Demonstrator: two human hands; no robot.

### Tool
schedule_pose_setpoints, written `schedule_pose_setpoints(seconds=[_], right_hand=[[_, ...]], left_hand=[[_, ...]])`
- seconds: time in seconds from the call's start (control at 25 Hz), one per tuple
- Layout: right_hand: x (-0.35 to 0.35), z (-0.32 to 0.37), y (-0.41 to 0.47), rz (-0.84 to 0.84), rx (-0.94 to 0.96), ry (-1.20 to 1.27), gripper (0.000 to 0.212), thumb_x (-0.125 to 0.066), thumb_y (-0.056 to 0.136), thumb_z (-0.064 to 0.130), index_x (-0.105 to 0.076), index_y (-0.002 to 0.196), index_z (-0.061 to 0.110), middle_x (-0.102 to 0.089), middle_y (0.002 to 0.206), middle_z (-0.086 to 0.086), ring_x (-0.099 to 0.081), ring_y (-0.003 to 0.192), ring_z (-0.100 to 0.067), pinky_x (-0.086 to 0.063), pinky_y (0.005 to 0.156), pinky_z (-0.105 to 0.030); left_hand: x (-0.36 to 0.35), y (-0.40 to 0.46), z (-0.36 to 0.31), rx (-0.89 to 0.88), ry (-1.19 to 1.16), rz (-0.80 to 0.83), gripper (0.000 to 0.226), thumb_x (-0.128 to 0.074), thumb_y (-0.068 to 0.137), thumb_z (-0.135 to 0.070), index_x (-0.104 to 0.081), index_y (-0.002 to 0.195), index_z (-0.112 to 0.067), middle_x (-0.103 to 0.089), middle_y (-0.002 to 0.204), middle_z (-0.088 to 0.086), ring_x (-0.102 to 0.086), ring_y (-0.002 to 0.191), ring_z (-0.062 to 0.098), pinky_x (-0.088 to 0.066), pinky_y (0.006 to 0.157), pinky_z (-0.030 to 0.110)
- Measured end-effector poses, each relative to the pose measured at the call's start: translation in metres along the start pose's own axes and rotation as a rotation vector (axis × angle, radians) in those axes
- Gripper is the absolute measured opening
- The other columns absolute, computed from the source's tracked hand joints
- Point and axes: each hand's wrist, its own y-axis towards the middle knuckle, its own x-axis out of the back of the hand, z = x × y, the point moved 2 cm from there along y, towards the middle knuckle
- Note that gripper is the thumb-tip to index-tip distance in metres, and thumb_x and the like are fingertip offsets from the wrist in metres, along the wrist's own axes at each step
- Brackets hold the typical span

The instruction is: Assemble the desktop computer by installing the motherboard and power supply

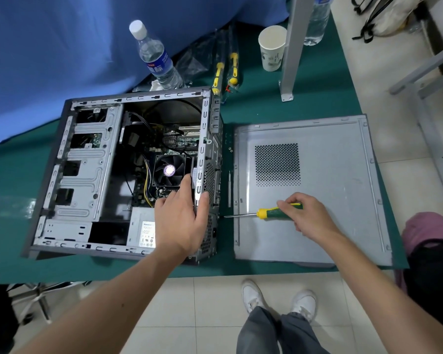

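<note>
Head view: case [87, 159] at 9 o'clock, motherboard [164, 149] and power supply [141, 229] inside. My left hand [182, 221] grips the rear frame; right hand [307, 213] clamps the screwdriver [266, 213], tip at the rear panel. I judge PSU screw-fastening; next needs tip seating.

Case [87, 154]: bare sheet metal inside, dull grey, stamped ribs, matt. Rear wall perforated metal mesh. Side panel [330, 187]: same grey sheet metal, smooth, faint scuffs, perforated vent patch. PSU [141, 226]: grey metal box w/ glossy paper label. CPU fan [168, 171]: black plastic, slight sheen, shiny purple sticker at hub. Screwdriver [274, 213]: bright steel shaft, green/yellow plastic handle, I read it as semi-gloss. Table cover [266, 103]: green, matt, looks like cloth or mat, can't tell which. Blue drape [62, 60]: cloth, soft folds. Bottle [156, 60]: clear glossy plastic, white cap. Cup [271, 48]: paper, matt. Floor [189, 315]: pale tile, smooth.
</note>
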Motion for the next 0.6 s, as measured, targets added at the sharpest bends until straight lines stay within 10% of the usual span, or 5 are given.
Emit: schedule_pose_setpoints(seconds=[0.2, 0.6], right_hand=[[0.0, -0.002, 0.003, 0.119, 0.136, 0.009, 0.01, -0.07, 0.087, 0.026, -0.061, 0.091, 0.027, -0.06, 0.095, 0.001, -0.057, 0.075, -0.013, -0.044, 0.067, -0.029], [-0.002, -0.011, -0.004, 0.142, 0.06, 0.156, 0.01, -0.069, 0.089, 0.032, -0.063, 0.091, 0.023, -0.062, 0.073, 0.0, -0.05, 0.051, -0.008, -0.041, 0.048, -0.022]], left_hand=[[0.0, 0.001, 0.0, 0.001, 0.009, 0.009, 0.068, -0.015, 0.097, -0.055, -0.029, 0.148, -0.012, -0.051, 0.078, -0.007, -0.047, 0.08, 0.017, -0.034, 0.092, 0.041], [0.0, 0.0, -0.001, 0.0, 0.016, 0.016, 0.069, -0.013, 0.097, -0.055, -0.029, 0.148, -0.011, -0.051, 0.077, -0.007, -0.049, 0.079, 0.018, -0.035, 0.091, 0.042]])
